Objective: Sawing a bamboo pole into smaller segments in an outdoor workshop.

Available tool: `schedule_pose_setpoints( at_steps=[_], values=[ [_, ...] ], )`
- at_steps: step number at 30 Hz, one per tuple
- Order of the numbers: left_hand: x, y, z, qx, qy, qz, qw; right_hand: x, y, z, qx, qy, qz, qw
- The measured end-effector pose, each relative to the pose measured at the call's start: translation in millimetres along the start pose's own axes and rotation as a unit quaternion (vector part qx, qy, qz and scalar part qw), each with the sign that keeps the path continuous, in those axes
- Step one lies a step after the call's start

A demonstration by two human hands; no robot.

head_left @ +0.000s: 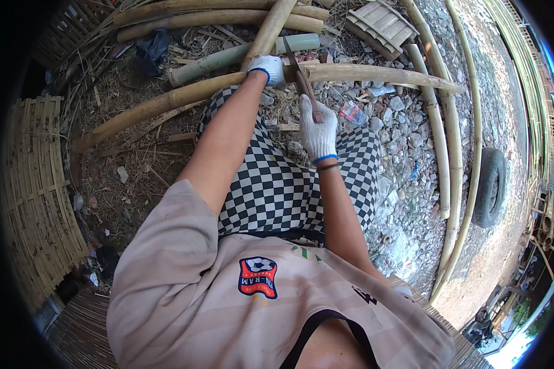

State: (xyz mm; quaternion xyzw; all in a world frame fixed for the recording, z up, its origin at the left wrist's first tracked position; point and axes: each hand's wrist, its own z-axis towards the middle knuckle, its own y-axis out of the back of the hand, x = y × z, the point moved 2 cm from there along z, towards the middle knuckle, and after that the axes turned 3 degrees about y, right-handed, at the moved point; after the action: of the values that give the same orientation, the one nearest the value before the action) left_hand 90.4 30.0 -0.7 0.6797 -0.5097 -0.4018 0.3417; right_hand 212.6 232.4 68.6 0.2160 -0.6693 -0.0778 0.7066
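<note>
My left hand (268, 69), in a white work glove with a blue cuff, is closed on a long yellow bamboo pole (166, 103) that lies across in front of my knees. My right hand (319, 129), gloved alike, is closed round the handle of a machete (306, 87). Its long dark blade points away from me and crosses the pole just right of my left hand. On the blade's right side the bamboo shows a pale, broad end (326, 72). A slanting bamboo pole (268, 37) passes beside my left hand, and a greenish bamboo length (228, 57) lies beyond.
More bamboo poles (221, 20) lie at the far side, and several long ones (452, 135) run along the right. A tyre (489, 187) lies past them. Slatted bamboo panels (40, 197) stand at left. Gravel (406, 147) and a plastic wrapper (353, 113) cover ground near my right knee.
</note>
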Motion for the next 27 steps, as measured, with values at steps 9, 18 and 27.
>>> schedule_pose_setpoints(
  at_steps=[9, 18, 27],
  values=[
    [24, 5, -21, 0.016, 0.031, -0.010, 0.999, 50, 58, -92, 0.044, -0.109, 0.029, 0.993],
    [29, -9, -10, 0.018, 0.038, -0.032, 0.999, 43, 20, -45, 0.062, -0.024, -0.010, 0.998],
    [-1, -9, -16, -0.006, -0.008, 0.027, 1.000, 18, -3, 3, 0.028, -0.030, -0.041, 0.998]
  ],
)
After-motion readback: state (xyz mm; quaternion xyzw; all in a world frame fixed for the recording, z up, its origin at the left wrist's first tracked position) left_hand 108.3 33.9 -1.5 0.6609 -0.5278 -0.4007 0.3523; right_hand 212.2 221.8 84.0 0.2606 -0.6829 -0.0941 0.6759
